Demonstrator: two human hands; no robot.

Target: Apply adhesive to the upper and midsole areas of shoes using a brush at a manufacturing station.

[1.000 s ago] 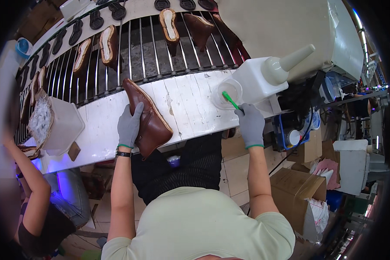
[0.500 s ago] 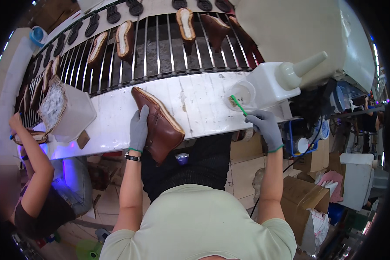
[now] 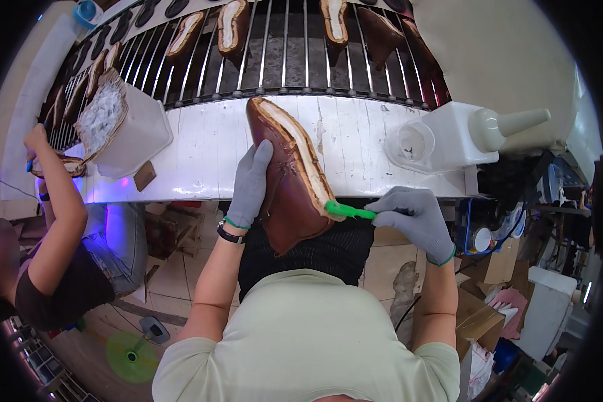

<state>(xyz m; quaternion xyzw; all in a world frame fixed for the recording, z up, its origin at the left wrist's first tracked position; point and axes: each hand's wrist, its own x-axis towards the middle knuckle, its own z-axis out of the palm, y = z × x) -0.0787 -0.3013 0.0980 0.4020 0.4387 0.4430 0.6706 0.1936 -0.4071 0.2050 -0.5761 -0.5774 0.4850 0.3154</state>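
Observation:
My left hand (image 3: pixel 250 184), in a grey glove, grips the side of a brown leather shoe upper (image 3: pixel 289 179) turned bottom up, its pale lasted underside showing. The shoe leans over the near edge of the white workbench (image 3: pixel 201 151). My right hand (image 3: pixel 415 218), also gloved, holds a green-handled brush (image 3: pixel 349 212) with its tip touching the rim of the shoe near the heel end.
A white glue container with a round opening (image 3: pixel 415 142) and a spouted white bottle (image 3: pixel 509 126) stand at the right. A white tub (image 3: pixel 124 127) sits at the left. More shoes lie on the barred conveyor (image 3: pixel 281 40). Another person's arm (image 3: pixel 57 201) works at the left.
My right hand has moved the green brush from the glue container down to the shoe's edge. The left hand has tilted the shoe, underside up, toward me.

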